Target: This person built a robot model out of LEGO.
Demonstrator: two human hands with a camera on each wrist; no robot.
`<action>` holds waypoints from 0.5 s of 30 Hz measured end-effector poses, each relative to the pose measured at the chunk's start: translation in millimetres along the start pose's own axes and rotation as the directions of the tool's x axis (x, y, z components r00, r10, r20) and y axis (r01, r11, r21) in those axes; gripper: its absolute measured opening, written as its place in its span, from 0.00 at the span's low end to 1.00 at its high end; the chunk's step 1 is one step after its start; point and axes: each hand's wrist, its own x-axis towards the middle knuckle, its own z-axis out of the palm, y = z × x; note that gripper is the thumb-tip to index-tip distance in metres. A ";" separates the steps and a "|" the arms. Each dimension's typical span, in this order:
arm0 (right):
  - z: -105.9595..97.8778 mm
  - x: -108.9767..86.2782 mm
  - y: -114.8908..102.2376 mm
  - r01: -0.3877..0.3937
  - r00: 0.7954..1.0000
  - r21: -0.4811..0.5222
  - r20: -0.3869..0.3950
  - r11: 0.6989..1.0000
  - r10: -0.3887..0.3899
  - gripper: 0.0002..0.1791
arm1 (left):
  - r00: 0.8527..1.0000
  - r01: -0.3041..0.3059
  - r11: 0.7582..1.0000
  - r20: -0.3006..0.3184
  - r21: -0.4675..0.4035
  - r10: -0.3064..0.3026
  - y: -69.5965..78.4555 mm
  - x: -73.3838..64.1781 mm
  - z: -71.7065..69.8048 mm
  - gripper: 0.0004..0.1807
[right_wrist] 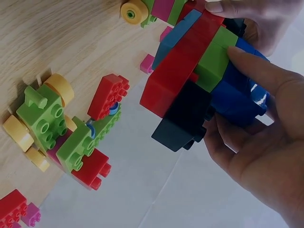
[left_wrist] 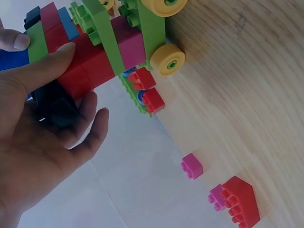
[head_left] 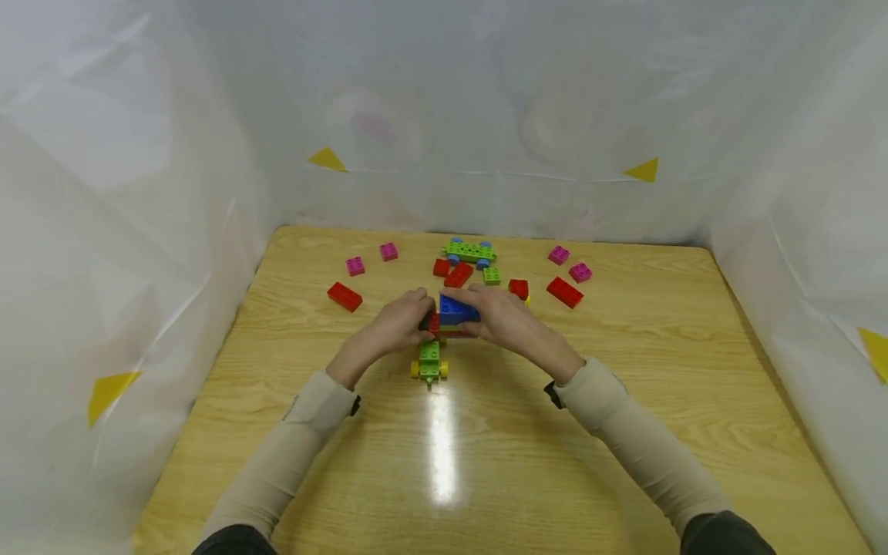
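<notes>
Both hands hold one build of toy building bricks above the table. My left hand (head_left: 397, 322) grips its left end, thumb over the red bricks (left_wrist: 92, 66) and fingers around a black brick (left_wrist: 57, 102). On the other side my right hand (head_left: 505, 314) holds the blue bricks (right_wrist: 235, 97), its thumb beside a green brick (right_wrist: 216, 59). Another black brick (right_wrist: 183, 114) sticks out near the right fingers. Below the left hand, a green wheeled base (head_left: 429, 356) with yellow wheels shows; in the left wrist view it joins the stack through a magenta brick (left_wrist: 128, 42).
A second yellow-wheeled build (right_wrist: 45, 121) stands to the right, partly behind the right hand in the head view. Farther back are a green base with blue wheels (head_left: 469, 251) and a small green brick (head_left: 491, 276). Loose red bricks (head_left: 344, 297) and magenta bricks (head_left: 388, 251) lie on both sides.
</notes>
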 end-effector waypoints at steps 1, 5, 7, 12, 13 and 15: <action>-0.2 -0.4 0.1 0.002 1.000 0.007 0.003 1.000 -0.002 0.34 | 1.000 0.003 1.000 0.005 0.014 -0.003 0.7 0.3 -0.2 0.18; -1.9 -2.6 2.4 -0.009 0.999 0.074 0.031 0.997 0.007 0.32 | 1.000 0.011 0.998 0.025 0.059 -0.013 4.1 1.6 -0.5 0.19; -5.2 -4.8 5.4 -0.040 0.999 0.126 0.031 0.991 0.037 0.31 | 0.999 0.017 0.996 0.035 0.083 -0.020 5.6 2.0 0.0 0.20; -18.7 -13.1 23.2 -0.121 0.988 0.199 -0.073 0.972 0.138 0.29 | 0.999 0.033 0.994 0.035 0.109 -0.037 9.4 1.7 0.5 0.21; -20.4 -15.3 28.6 -0.135 0.982 0.201 -0.102 0.970 0.158 0.28 | 0.999 0.035 0.993 0.037 0.111 -0.040 10.4 1.4 0.2 0.22; -21.0 -19.9 40.8 -0.166 0.969 0.184 -0.151 0.969 0.195 0.25 | 0.998 0.042 0.992 0.043 0.122 -0.047 12.6 1.2 -0.5 0.23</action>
